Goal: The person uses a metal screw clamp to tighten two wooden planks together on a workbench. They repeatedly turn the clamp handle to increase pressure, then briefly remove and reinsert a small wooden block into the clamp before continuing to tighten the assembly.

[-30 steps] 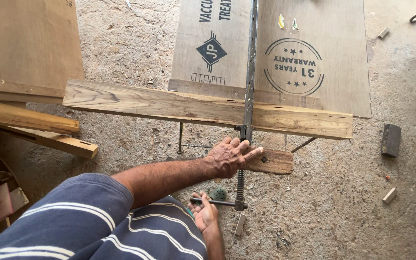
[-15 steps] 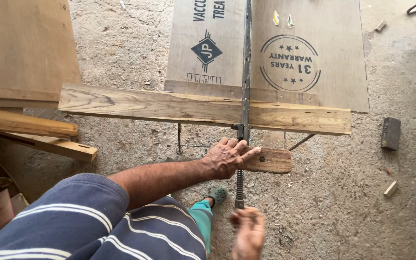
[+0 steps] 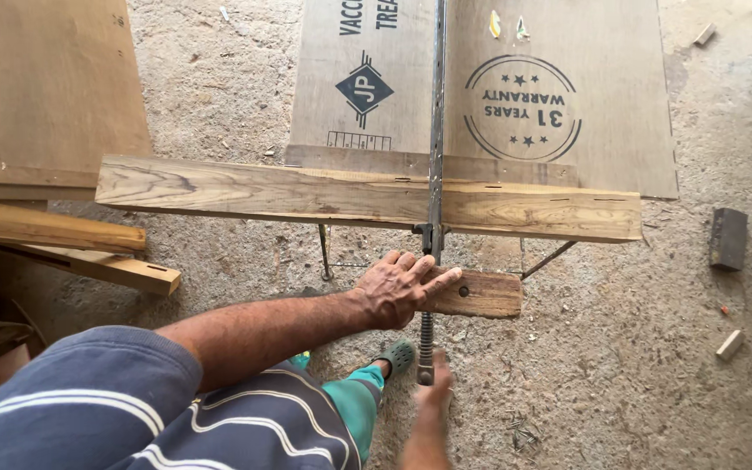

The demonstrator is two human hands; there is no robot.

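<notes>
My left hand (image 3: 398,287) lies flat, fingers spread, on a small dark wooden block (image 3: 487,294), its fingertips against a long metal bar clamp (image 3: 436,104). The clamp runs away from me across a long pale plank (image 3: 289,190) that lies crosswise on thin metal legs (image 3: 325,254). The clamp's threaded screw (image 3: 426,341) points toward me. My right hand (image 3: 433,396) is blurred at the screw's near end, and its grip is unclear.
A large printed plywood sheet (image 3: 594,113) lies on the gritty concrete floor behind the plank. Another board (image 3: 45,87) and two timber lengths (image 3: 45,228) are at the left. A dark block (image 3: 728,238) and a small offcut (image 3: 729,345) lie at the right. My sandalled foot (image 3: 395,355) is beside the screw.
My right hand left the clamp's handle, swung out to the right, and has come back up to the screw's end. My left hand has stayed on the block.
</notes>
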